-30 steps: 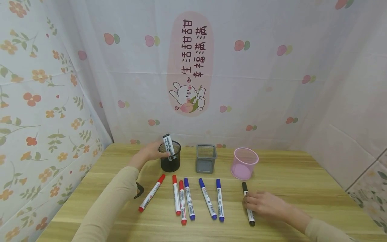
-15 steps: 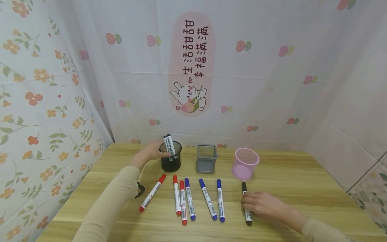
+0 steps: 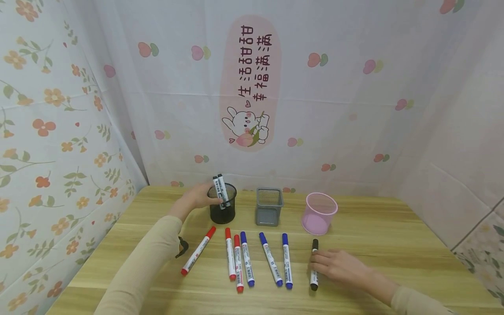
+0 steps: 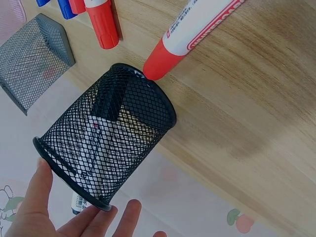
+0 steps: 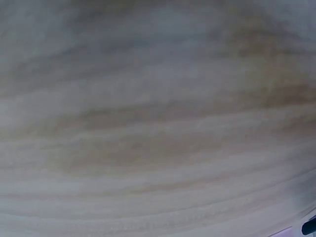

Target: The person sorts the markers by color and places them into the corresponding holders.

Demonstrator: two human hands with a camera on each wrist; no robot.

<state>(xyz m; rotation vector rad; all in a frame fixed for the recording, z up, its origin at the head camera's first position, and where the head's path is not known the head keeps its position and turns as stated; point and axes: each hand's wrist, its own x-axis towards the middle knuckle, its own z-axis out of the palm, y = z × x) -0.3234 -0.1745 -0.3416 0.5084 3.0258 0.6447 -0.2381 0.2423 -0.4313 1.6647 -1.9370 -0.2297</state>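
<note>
My left hand (image 3: pixel 198 195) grips the rim of a black mesh pen cup (image 3: pixel 223 215) at the back left, thumb and fingers on either side in the left wrist view. Two whiteboard markers (image 3: pixel 220 189) with black ends lean inside it. At the right, the fingers of my right hand (image 3: pixel 336 265) hold a black marker (image 3: pixel 314 280) across its middle, low over or on the table; its two ends show. The right wrist view is mostly blurred wood surface, with a dark tip in its lower right corner, and the fingers do not show there.
Red markers (image 3: pixel 198 251) and blue markers (image 3: pixel 286 261) lie in a loose row on the wooden table (image 3: pixel 157 280). Behind them stand a grey square mesh cup (image 3: pixel 268 214) and a pink round cup (image 3: pixel 317 222). A patterned curtain (image 3: pixel 334 109) hangs at the back.
My right hand has shifted slightly left with the black marker, which now lies straighter towards the back. My left hand stays at the black pen cup.
</note>
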